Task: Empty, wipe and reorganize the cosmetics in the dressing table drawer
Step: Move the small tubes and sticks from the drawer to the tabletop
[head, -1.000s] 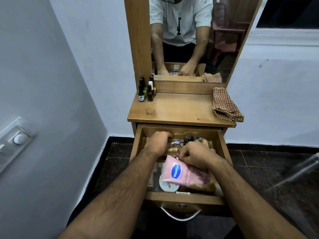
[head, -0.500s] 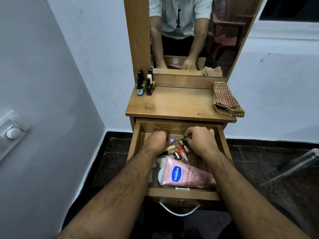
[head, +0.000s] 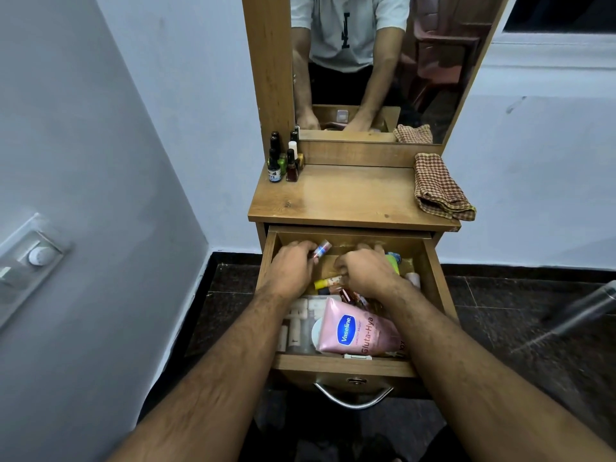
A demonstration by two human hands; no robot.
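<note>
The drawer (head: 346, 365) of the dressing table stood pulled out, and both our hands were down inside it among the cosmetics. Our left hand (head: 293, 268) gripped a small tube (head: 321, 248), its cap poking out past the fingers toward the back of the drawer. Our right hand (head: 365, 273) was curled over a cluster of small bottles near the middle; we could not tell exactly what it held, only that the fingers were bent around something there.

We judged the little tubes and bottles to be light, hard and smooth, likely to slip, so best pinched around the body rather than the cap. Any glass ones could crack if dropped. The pink lotion tube (head: 356, 331), lying flat at the front of the drawer, looked soft and squeezable, so it is better lifted near its stiff cap end.

Counting: one pink lotion tube, one round white jar (head: 316, 331) partly under it, several white containers (head: 300, 315) at the front left, too crowded to count, and a green item (head: 393, 261) at the back right.

On the desk (head: 346, 198) above stood a group of roughly six small bottles (head: 283, 161) at the back left, and one folded checked cloth (head: 440, 188) at the right edge. A mirror (head: 383, 68) rose behind.
</note>
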